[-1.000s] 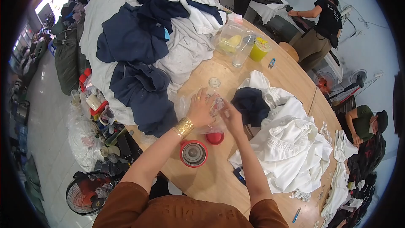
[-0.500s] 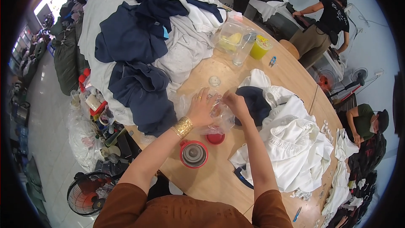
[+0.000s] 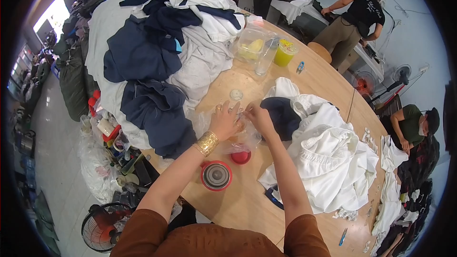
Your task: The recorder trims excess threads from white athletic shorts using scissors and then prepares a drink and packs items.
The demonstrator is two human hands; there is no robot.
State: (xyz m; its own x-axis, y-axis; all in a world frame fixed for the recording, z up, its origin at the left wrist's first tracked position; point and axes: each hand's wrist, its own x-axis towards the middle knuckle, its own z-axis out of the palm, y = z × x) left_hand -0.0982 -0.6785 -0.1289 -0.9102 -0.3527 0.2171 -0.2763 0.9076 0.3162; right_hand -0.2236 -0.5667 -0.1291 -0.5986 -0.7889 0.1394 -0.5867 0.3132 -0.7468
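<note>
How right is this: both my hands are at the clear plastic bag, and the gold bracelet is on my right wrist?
The wrist is wrong: the head view shows the gold bracelet above your left hand. That hand and your right hand are both at the clear plastic bag.

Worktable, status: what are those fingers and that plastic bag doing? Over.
Left fingers spread; right fingers bunched, grip unclear. Plastic bag crumpled about them. Red-rimmed container, round red object close by.

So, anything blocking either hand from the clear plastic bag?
Nothing visible: the left hand and right hand are both at the clear plastic bag. The red lid and red-rimmed container sit nearer the person, not between.
</note>
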